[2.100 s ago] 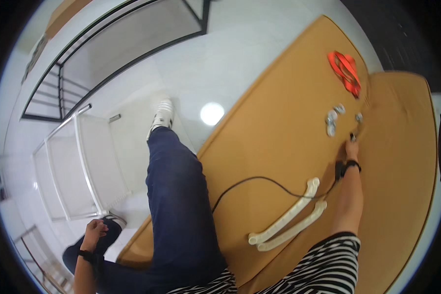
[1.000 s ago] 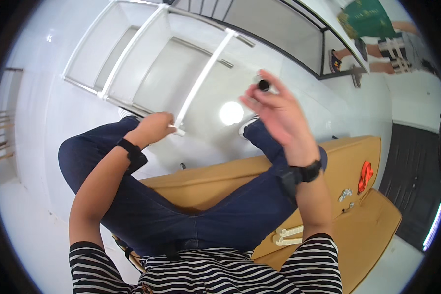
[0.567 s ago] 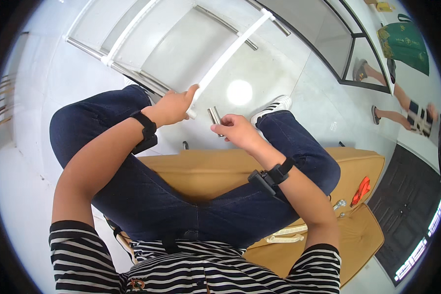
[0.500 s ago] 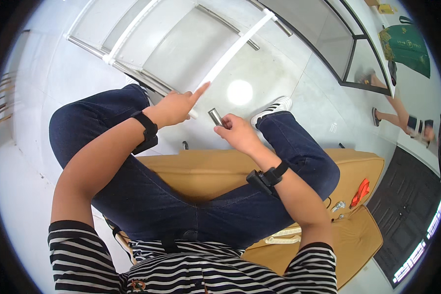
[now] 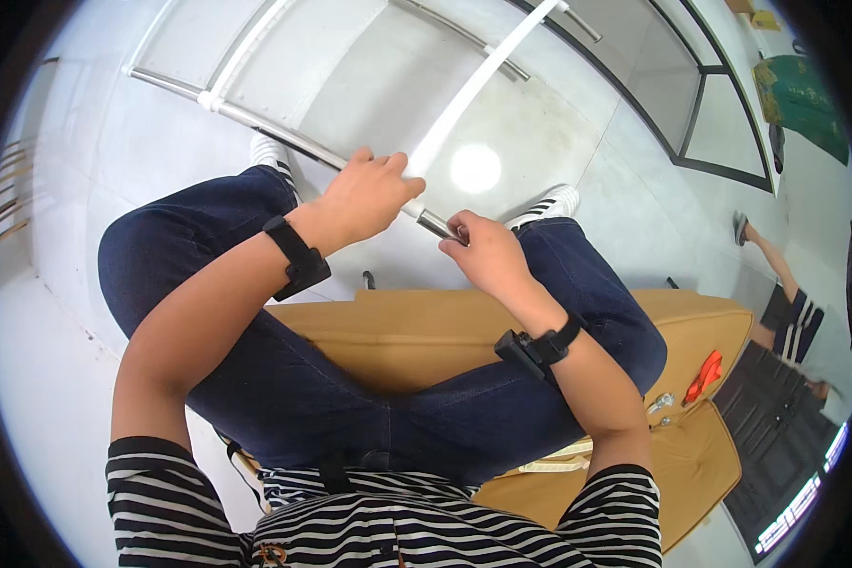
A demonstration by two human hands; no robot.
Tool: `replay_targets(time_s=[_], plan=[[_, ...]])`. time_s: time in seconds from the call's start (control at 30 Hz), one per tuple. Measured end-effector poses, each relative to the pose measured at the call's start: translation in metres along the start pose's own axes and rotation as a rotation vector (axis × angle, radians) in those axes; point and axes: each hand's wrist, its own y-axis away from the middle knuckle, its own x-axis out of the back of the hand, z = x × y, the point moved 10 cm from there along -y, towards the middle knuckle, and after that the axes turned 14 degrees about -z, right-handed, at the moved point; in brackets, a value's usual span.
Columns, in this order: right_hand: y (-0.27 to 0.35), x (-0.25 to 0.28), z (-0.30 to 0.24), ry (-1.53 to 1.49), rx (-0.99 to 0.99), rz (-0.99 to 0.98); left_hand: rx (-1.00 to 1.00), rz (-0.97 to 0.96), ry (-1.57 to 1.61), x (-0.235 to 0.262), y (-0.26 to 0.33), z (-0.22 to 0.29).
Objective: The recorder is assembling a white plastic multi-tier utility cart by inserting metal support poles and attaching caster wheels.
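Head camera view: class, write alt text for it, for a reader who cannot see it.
A seated person's left hand grips a white metal tube of a frame, while the right hand pinches a small metal piece at the tube's end. Blue-jeaned legs rest across a tan wooden board on a white floor.

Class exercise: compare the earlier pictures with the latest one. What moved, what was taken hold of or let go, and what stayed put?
The right hand left the tan board, carried a small dark part up and over, and now presses it at the metal tip of the white bar. The left hand, open-fingered half a second ago, has closed around that bar. The orange tool and white pieces stayed on the board.
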Motion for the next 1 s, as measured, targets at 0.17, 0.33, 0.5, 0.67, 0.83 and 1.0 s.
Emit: replay_targets(time_s=[0.17,0.33,0.5,0.67,0.83,1.0], plan=[[0.007,0.011,0.0,-0.093,0.02,0.011,0.004,0.051,0.058,0.011,-0.002,0.001],[0.009,0.015,-0.006,-0.177,0.055,0.041,0.017,0.088,0.081,0.017,0.002,-0.001],[0.02,0.03,-0.019,-0.175,0.142,0.239,0.037,0.106,0.146,0.024,0.007,-0.006],[0.034,0.035,-0.04,0.012,0.337,0.352,-0.06,0.187,0.208,0.036,0.009,-0.004],[0.026,0.031,-0.034,-0.089,0.317,0.357,-0.024,0.175,0.182,0.047,0.011,-0.003],[0.022,0.044,-0.043,0.01,0.402,0.379,0.015,0.187,0.132,0.047,0.01,-0.005]])
